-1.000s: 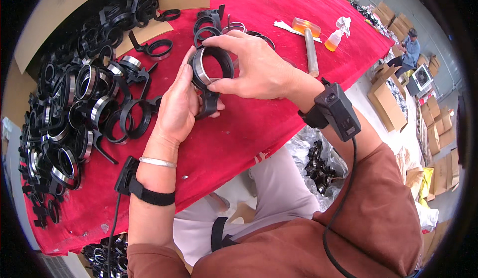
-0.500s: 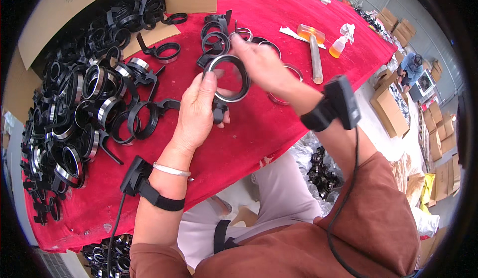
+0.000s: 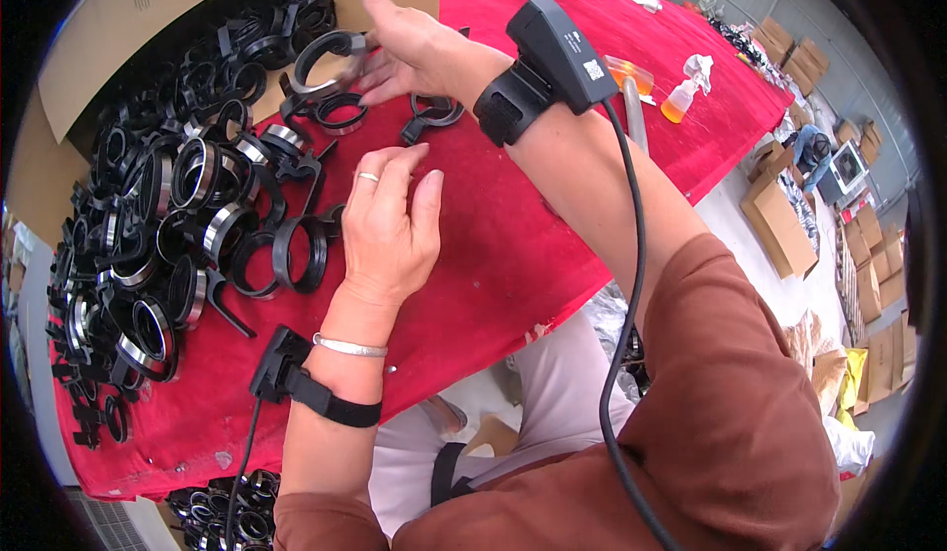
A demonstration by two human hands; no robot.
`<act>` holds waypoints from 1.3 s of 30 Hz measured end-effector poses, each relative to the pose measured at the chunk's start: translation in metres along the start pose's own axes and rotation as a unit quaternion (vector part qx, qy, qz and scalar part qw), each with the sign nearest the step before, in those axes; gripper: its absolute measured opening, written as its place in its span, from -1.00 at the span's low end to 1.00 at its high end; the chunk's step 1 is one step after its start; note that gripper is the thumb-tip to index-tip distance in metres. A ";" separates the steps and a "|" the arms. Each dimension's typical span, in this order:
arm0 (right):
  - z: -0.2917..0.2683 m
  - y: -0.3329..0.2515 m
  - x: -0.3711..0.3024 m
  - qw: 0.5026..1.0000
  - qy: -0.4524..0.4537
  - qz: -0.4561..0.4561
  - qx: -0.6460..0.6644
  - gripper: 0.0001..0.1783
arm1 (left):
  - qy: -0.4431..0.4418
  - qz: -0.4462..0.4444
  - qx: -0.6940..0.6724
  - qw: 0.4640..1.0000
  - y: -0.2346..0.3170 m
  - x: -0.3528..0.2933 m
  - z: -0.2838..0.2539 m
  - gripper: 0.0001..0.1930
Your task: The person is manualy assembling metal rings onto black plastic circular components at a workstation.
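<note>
My right hand (image 3: 419, 46) reaches over the far left of the red table, thumb up and fingers spread. At its fingertips is a black ring with an arm (image 3: 316, 66), tilted above the pile; whether the fingertips touch it I cannot tell. Below it lies another black ring with a metal band (image 3: 340, 113). My left hand (image 3: 390, 225) hovers palm down over the cloth, its fingers loosely bent and apart, with nothing in it. To its left stands a plain black ring (image 3: 300, 254) at the edge of the heap of similar rings (image 3: 202, 174).
Cardboard sheets (image 3: 99, 48) wall the heap at the back left. Beyond my right forearm are a hammer's handle (image 3: 633, 112), an amber container (image 3: 631, 73) and a spray bottle (image 3: 679, 102). More rings (image 3: 222, 512) lie below the table edge. Cartons (image 3: 779, 220) stand on the floor at right.
My right hand has swung left and away across the table. The ring that my left hand held has left it, and a ring now hangs by my right fingers. My left fingers have loosened.
</note>
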State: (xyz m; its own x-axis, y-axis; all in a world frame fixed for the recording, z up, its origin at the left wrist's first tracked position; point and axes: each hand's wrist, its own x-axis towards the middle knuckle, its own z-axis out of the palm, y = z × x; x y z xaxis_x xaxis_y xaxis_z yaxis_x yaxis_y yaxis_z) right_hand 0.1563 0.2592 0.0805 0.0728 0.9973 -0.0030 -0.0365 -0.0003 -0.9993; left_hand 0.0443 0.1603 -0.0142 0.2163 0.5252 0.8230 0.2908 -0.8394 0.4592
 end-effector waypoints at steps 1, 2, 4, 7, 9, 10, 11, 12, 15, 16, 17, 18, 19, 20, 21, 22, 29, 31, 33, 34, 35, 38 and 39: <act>-0.006 -0.007 -0.006 0.983 0.011 -0.084 -0.164 -0.17 | -0.007 -0.056 0.004 0.998 -0.002 -0.001 0.003 -0.82; -0.020 -0.001 0.012 0.923 -0.007 -0.108 -0.370 -0.25 | -0.006 -0.057 0.005 0.998 -0.007 -0.002 0.005 -0.82; -0.040 0.016 0.008 0.741 0.024 -0.199 -0.641 -0.40 | -0.018 -0.078 0.027 0.996 -0.015 -0.004 0.010 -0.83; -0.056 0.058 0.012 0.743 0.112 -0.205 -0.627 -0.59 | -0.039 -0.101 -0.002 0.994 -0.008 -0.005 0.010 -0.84; -0.068 0.073 0.020 0.719 0.146 -0.204 -0.648 -0.63 | -0.042 -0.092 0.007 0.995 -0.007 -0.006 0.009 -0.85; -0.075 0.074 0.023 0.694 0.179 -0.202 -0.668 -0.65 | -0.042 -0.091 0.006 0.995 -0.007 -0.006 0.010 -0.85; -0.085 0.070 0.029 0.723 0.086 -0.087 -0.680 -0.67 | -0.038 -0.101 0.002 0.994 -0.008 -0.006 0.012 -0.84; -0.087 0.069 0.036 0.689 0.045 -0.032 -0.723 -0.71 | -0.034 -0.111 0.002 0.993 -0.010 -0.006 0.011 -0.83; -0.104 0.078 0.028 0.726 0.121 -0.140 -0.662 -0.75 | 0.100 -0.169 -0.021 0.980 -0.025 -0.005 0.016 -0.78; -0.106 0.073 0.018 0.731 0.120 -0.275 -0.613 -0.78 | 0.136 -0.210 -0.032 0.968 -0.026 -0.003 0.013 -0.72; -0.107 0.069 0.009 0.721 0.117 -0.404 -0.551 -0.80 | 0.135 -0.244 -0.059 0.959 -0.038 -0.003 0.012 -0.65; -0.106 0.062 -0.003 0.722 0.120 -0.396 -0.555 -0.80 | 0.130 -0.278 -0.090 0.947 -0.047 -0.005 0.016 -0.57; -0.104 0.055 -0.018 0.731 0.088 -0.432 -0.521 -0.81 | 0.107 -0.355 -0.248 0.895 -0.037 0.000 0.014 -0.51; -0.102 0.051 -0.031 0.738 0.056 -0.465 -0.486 -0.81 | 0.082 -0.422 -0.397 0.811 -0.025 0.006 0.010 -0.43; -0.092 0.047 -0.043 0.744 0.046 -0.475 -0.468 -0.80 | 0.007 -0.457 -0.475 0.752 -0.024 0.005 0.003 -0.34; -0.083 0.046 -0.051 0.747 0.038 -0.484 -0.454 -0.78 | -0.081 -0.468 -0.565 0.674 -0.024 0.007 -0.001 -0.34; -0.133 0.029 -0.104 0.829 0.030 -0.264 -0.492 -0.18 | -0.110 -0.432 -0.644 0.622 -0.022 0.001 -0.010 -0.69; -0.164 0.029 -0.125 0.769 0.069 -0.148 -0.619 -0.08 | -0.141 -0.424 -0.613 0.652 -0.016 0.002 -0.008 -0.74; -0.174 0.042 -0.146 0.743 0.052 -0.072 -0.663 -0.05 | -0.172 -0.449 -0.550 0.683 -0.010 0.004 -0.006 -0.71; -0.174 0.053 -0.153 0.731 0.038 -0.076 -0.677 -0.04 | -0.173 -0.448 -0.550 0.683 -0.008 0.004 -0.007 -0.71; -0.170 0.060 -0.157 0.738 0.027 -0.059 -0.672 -0.04 | -0.166 -0.442 -0.542 0.696 -0.007 0.003 -0.009 -0.68; -0.161 0.085 -0.170 0.737 0.061 -0.105 -0.665 -0.25 | -0.149 -0.447 -0.524 0.710 -0.005 0.002 -0.009 -0.60; -0.160 0.087 -0.174 0.743 0.069 -0.135 -0.652 -0.51 | -0.151 -0.446 -0.524 0.710 -0.006 0.003 -0.008 -0.59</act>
State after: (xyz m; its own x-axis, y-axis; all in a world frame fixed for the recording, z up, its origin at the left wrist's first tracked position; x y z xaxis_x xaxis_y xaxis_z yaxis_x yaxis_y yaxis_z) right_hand 0.3001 0.0736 -0.0122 0.0063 0.9567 0.2910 0.9881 0.0387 -0.1486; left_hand 0.0357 0.1659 -0.0123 0.6174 0.7866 0.0129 -0.3806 0.2843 0.8800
